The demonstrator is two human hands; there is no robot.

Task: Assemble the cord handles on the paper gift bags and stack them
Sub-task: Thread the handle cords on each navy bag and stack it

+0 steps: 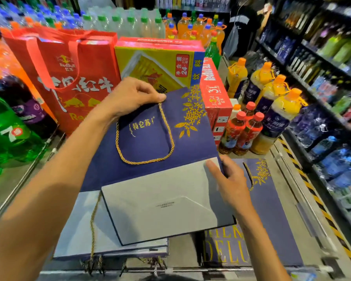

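- The shelving (322, 82) on my right is the largest item in view. It is stocked with bottles, and the detail is blurred.
- A red carrier bag (73, 78) stands upright at far left-centre. Just beside it on the right are a yellow carton (160, 65) and a red box (215, 92).
- The gift bag (190, 142) in work is navy with gold print. It is folded flat and held between both hands, above the other bags and tilted away from me. Its grey base panel (160, 199) is folded over on the near side.
- A stack of flat bags (79, 230) lies below and to the left, grey panels up, with gold cords hanging off the near edge.
- One further navy bag (272, 220) lies flat at lower right, partly under my right forearm.
- Orange-capped bottles (282, 110) and red-capped bottles (243, 134) stand to the right of the red box.
- The left hand (130, 96) is at the bag's far top edge. Thumb and curled fingers pinch that edge where one end of the cord enters.
- The right hand (229, 179) grips the bag's right edge at the fold line. The thumb lies on the grey panel and the fingers wrap under.
- The gold cord handle (116, 136) hangs in a loop across the navy face, between the two grips.
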